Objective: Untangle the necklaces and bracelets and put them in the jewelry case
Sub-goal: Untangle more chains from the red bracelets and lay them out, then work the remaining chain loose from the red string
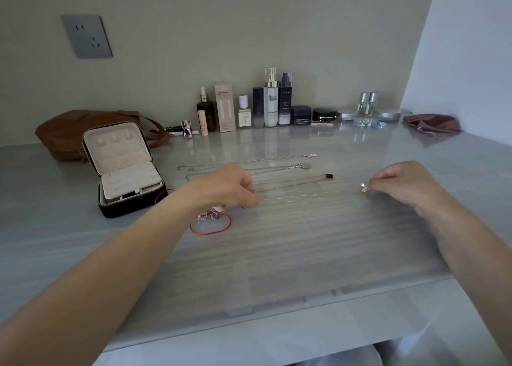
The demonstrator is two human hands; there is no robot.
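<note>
A black jewelry case [126,169] stands open at the left, its beige lining showing. Three necklaces lie stretched out side by side: one with a red charm [311,155], one with a round disc [305,166], one with a dark end [329,176]. A thin pale chain [299,198] runs taut between my hands. My left hand [227,187] pinches its left end, and my right hand [401,184] pinches the end with a small gold pendant [363,189]. A red cord bracelet [212,224] with beads lies just below my left hand.
A brown leather bag [63,133] sits behind the case. Several cosmetic bottles and jars [270,102] line the back wall. A dark cloth pouch [430,122] lies at the back right. The table's front edge [277,304] runs under my forearms.
</note>
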